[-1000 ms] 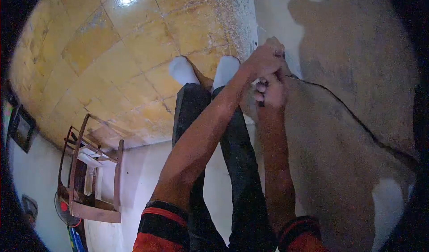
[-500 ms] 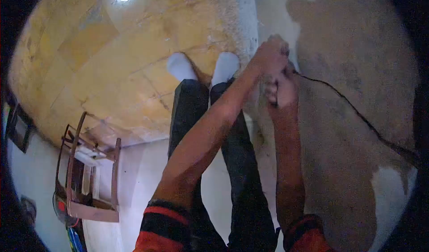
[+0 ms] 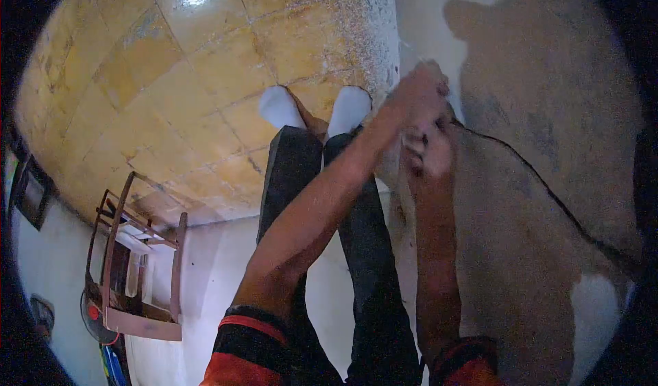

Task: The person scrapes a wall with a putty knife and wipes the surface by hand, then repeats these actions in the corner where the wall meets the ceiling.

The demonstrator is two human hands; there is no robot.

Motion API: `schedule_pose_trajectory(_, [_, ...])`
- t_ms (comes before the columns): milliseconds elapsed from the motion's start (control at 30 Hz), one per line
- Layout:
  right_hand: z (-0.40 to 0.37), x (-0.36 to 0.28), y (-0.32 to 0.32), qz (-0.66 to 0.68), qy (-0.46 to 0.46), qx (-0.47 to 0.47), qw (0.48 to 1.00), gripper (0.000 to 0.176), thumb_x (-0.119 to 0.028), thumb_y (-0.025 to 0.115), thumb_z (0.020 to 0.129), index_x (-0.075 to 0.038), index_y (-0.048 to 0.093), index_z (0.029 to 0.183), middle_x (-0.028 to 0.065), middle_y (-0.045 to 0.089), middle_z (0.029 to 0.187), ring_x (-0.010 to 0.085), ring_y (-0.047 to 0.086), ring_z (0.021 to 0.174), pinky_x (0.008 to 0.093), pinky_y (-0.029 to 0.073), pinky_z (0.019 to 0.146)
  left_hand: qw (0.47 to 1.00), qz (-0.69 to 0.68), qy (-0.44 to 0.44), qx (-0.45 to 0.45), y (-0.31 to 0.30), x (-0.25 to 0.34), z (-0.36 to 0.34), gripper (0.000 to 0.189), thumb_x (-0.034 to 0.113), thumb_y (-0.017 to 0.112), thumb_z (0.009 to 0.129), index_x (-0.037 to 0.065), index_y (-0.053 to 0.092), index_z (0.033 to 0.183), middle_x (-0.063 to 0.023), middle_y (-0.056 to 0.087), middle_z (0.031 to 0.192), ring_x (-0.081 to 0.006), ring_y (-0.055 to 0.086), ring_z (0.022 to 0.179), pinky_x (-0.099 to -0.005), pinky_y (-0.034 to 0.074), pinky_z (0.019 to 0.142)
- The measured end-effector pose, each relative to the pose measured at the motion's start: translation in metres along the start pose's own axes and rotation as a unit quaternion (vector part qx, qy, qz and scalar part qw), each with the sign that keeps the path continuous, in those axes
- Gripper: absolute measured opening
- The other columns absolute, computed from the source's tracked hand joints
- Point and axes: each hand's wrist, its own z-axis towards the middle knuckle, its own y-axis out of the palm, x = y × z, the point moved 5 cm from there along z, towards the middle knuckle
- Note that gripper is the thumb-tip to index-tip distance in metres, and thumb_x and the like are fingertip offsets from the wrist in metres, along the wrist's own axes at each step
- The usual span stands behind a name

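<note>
My left hand [image 3: 426,93] is closed, blurred by motion, and reaches across to the pale wall. Just below it my right hand [image 3: 434,154] has its fingers curled in, close against the left wrist. A thin black cord [image 3: 538,170] comes out from between the two hands and slants down to the right, thickening near the edge of the view. The cord's end at my hands is hidden by the fingers. What exactly the left hand grips is too blurred to make out.
My feet in white socks [image 3: 279,106] stand on the worn yellow tiled floor [image 3: 171,98]. At the left is a brown wooden chair [image 3: 140,323], with a fan [image 3: 93,313] beside it. A large shadow falls on the wall [image 3: 521,249] at the right.
Both hands have shifted slightly downward, and the near end of the cord has gone down with them. The view has tilted a little; the feet have stayed in place.
</note>
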Motion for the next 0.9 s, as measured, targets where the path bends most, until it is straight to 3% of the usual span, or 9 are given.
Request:
schedule_pose_trajectory(67, [0.012, -0.001, -0.007, -0.064, -0.001, -0.02, 0.998, 0.022, -0.017, 0.052, 0.093, -0.013, 0.052, 0.115, -0.0011, 0.048, 0.068, 0.0067, 0.043, 0.045, 0.0221, 0.032, 0.035, 0.995, -0.039, -0.087, 0.013, -0.007, 0.024, -0.018, 0.029, 0.022, 0.067, 0.066, 0.002, 0.067, 0.087, -0.0222, 0.06, 0.098, -0.0393, 0.061, 0.097, -0.044, 0.05, 0.084])
schedule_pose_trajectory(233, [0.029, 0.03, 0.005, 0.006, -0.005, -0.004, 1.0, 0.022, -0.016, 0.052, 0.092, -0.016, 0.051, 0.114, -0.0034, 0.047, 0.068, 0.0054, 0.042, 0.047, 0.02, 0.029, 0.036, 0.985, 0.129, -0.014, -0.111, -0.01, 0.014, -0.004, 0.028, 0.02, 0.061, 0.072, 0.004, 0.066, 0.094, -0.0211, 0.066, 0.095, -0.0411, 0.064, 0.087, -0.0461, 0.051, 0.078])
schedule_pose_trajectory(367, [0.026, 0.016, -0.019, -0.046, -0.01, -0.027, 0.999, 0.015, -0.017, 0.051, 0.092, -0.016, 0.051, 0.107, -0.0042, 0.045, 0.068, 0.0056, 0.043, 0.05, 0.0216, 0.031, 0.04, 0.996, -0.057, -0.009, 0.062, -0.001, 0.017, -0.015, 0.034, 0.028, 0.067, 0.063, 0.006, 0.069, 0.088, -0.0194, 0.062, 0.093, -0.0378, 0.061, 0.095, -0.0427, 0.051, 0.081])
schedule_pose_trajectory(500, [0.043, 0.034, 0.022, 0.008, 0.008, -0.017, 1.0, 0.012, -0.018, 0.051, 0.093, -0.015, 0.051, 0.104, -0.0042, 0.045, 0.068, 0.0052, 0.045, 0.054, 0.0228, 0.035, 0.042, 0.999, 0.028, -0.007, -0.025, -0.007, -0.024, 0.023, 0.03, 0.027, 0.065, 0.067, 0.009, 0.067, 0.09, -0.0164, 0.063, 0.096, -0.0374, 0.062, 0.094, -0.0421, 0.051, 0.082])
schedule_pose_trajectory(600, [0.067, 0.058, 0.014, 0.058, -0.13, -0.03, 0.989, 0.018, -0.025, 0.06, 0.089, -0.01, 0.055, 0.099, 0.0036, 0.055, 0.075, 0.0107, 0.055, 0.062, 0.0255, 0.044, 0.05, 0.999, 0.011, -0.023, -0.026, -0.013, -0.024, 0.007, 0.03, 0.029, 0.064, 0.07, 0.009, 0.068, 0.092, -0.0175, 0.064, 0.098, -0.0385, 0.063, 0.094, -0.0426, 0.052, 0.083])
schedule_pose_trajectory(667, [0.061, 0.061, 0.012, 0.065, -0.162, -0.059, 0.983, 0.017, -0.019, 0.061, 0.087, -0.007, 0.055, 0.098, 0.0048, 0.056, 0.075, 0.0123, 0.056, 0.062, 0.0268, 0.045, 0.05, 0.998, 0.024, -0.053, -0.002, -0.008, -0.026, -0.005, 0.032, 0.031, 0.063, 0.071, 0.01, 0.069, 0.095, -0.019, 0.065, 0.101, -0.0388, 0.063, 0.094, -0.0434, 0.051, 0.084])
schedule_pose_trajectory(733, [0.059, 0.076, 0.003, -0.048, -0.188, -0.111, 0.975, 0.019, -0.015, 0.061, 0.086, -0.005, 0.054, 0.1, 0.0061, 0.057, 0.074, 0.0138, 0.057, 0.063, 0.0277, 0.046, 0.051, 0.989, 0.088, -0.117, 0.034, 0.003, -0.068, -0.024, 0.035, 0.033, 0.063, 0.074, 0.01, 0.071, 0.098, -0.0217, 0.066, 0.1, -0.0383, 0.064, 0.093, -0.044, 0.051, 0.084])
schedule_pose_trajectory(800, [0.063, 0.098, -0.014, -0.244, -0.187, -0.176, 0.935, 0.026, -0.013, 0.061, 0.084, -0.002, 0.054, 0.106, 0.0075, 0.058, 0.074, 0.015, 0.058, 0.063, 0.0282, 0.047, 0.052, 0.972, 0.033, -0.232, 0.019, -0.019, -0.069, -0.078, 0.036, 0.034, 0.063, 0.076, 0.006, 0.071, 0.097, -0.024, 0.067, 0.096, -0.0379, 0.065, 0.089, -0.0443, 0.051, 0.083])
schedule_pose_trajectory(900, [0.048, 0.119, -0.025, -0.379, -0.117, -0.249, 0.884, 0.036, -0.013, 0.06, 0.083, -0.001, 0.053, 0.116, 0.0087, 0.057, 0.074, 0.0161, 0.058, 0.06, 0.0289, 0.047, 0.05, 0.968, 0.008, -0.25, 0.029, -0.035, -0.07, -0.139, 0.035, 0.031, 0.063, 0.08, -0.001, 0.069, 0.092, -0.0243, 0.067, 0.086, -0.0374, 0.067, 0.082, -0.043, 0.052, 0.075])
